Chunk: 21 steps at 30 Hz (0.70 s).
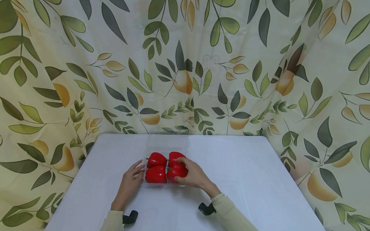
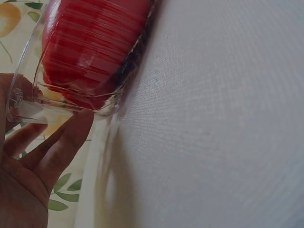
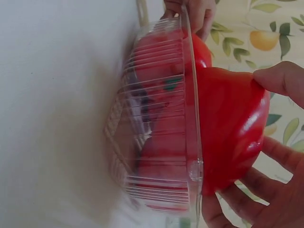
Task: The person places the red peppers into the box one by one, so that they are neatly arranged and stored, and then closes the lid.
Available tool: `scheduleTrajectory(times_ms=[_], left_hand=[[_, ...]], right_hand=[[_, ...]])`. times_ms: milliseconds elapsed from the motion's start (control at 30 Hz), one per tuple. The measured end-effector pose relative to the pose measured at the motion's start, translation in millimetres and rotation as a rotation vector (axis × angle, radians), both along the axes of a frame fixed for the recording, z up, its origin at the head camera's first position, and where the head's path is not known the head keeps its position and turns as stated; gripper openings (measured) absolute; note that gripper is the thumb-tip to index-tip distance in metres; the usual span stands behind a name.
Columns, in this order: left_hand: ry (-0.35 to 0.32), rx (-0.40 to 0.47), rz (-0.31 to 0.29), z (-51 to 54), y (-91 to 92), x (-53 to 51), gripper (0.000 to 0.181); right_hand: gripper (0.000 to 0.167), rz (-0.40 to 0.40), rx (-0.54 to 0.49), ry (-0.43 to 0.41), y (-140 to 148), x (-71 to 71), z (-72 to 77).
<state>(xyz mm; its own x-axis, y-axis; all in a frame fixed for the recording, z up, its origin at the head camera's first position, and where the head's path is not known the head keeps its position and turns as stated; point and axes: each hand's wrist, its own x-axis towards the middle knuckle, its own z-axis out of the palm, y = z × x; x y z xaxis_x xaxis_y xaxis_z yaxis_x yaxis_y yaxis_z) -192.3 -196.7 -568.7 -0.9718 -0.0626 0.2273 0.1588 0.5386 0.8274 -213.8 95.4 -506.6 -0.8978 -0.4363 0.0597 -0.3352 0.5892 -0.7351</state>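
A clear plastic clamshell container (image 1: 164, 185) sits on the table with several red bell peppers inside it, two on its left (image 1: 156, 160) and more on its right. My right hand (image 1: 195, 173) grips the front right bell pepper (image 3: 232, 126), thumb on one side and fingers on the other. In the right wrist view this pepper bulges above the container's rim, its lower part behind the ribbed wall. Along the container's left side, my left hand (image 1: 132, 178) touches the rim and wall with loosely extended fingers (image 2: 71, 137). The right hand partly covers the back right pepper (image 1: 174, 156).
The container's transparent lid (image 1: 167, 141) lies folded back toward the table's far edge. A white cloth covers the table (image 1: 231, 170). Leaf-and-fruit patterned curtains (image 1: 185, 77) hang behind and at both sides. Black wrist pieces (image 1: 206, 209) show at both sleeves.
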Motion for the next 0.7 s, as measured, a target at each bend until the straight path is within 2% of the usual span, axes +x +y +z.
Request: scheduleTrajectory(times_ms=[333, 700], left_hand=[[-0.001, 0.003, -0.006, 2.1, -0.9, 0.9, 0.032], [-0.005, 0.008, -0.006, 2.0, -0.6, 0.4, 0.032]], right_hand=[[0.066, 0.002, -0.005, 0.073, 3.3, 0.9, 8.1], [0.077, -0.004, -0.033, 0.025, 4.7, 3.0, 10.6]])
